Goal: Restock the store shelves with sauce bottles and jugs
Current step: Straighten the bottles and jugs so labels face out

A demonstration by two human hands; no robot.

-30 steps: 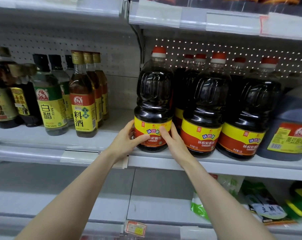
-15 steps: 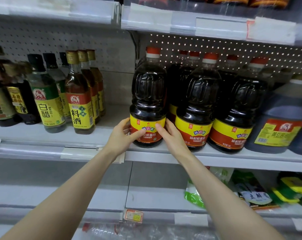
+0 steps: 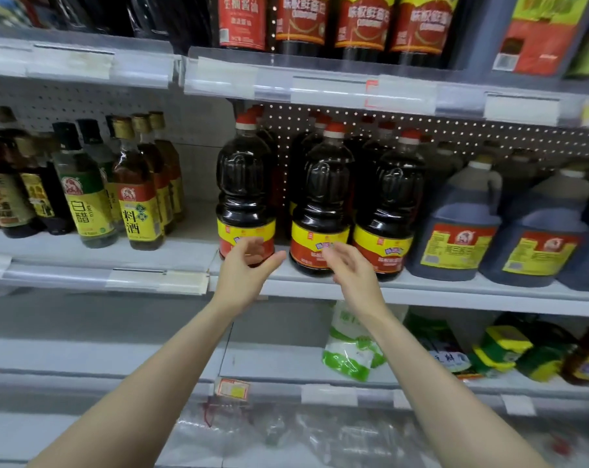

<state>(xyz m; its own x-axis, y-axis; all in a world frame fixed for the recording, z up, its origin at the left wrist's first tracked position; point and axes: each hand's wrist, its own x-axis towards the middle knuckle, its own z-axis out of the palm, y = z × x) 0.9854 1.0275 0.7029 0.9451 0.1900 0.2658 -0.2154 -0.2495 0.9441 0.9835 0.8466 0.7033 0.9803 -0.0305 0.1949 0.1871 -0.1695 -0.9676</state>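
- The large dark plastic soy sauce bottle, with a red cap and a yellow-and-red label, stands upright at the front edge of the white metal shelf, leftmost in its row.
- The left hand hovers before its label, grip spread and fingers loosely bent. Blur hides whether they touch.
- The right hand is before the matching neighbour bottle, grip spread and empty.
- Blue-grey plastic jugs stand at the right and slim glass bottles at the left.
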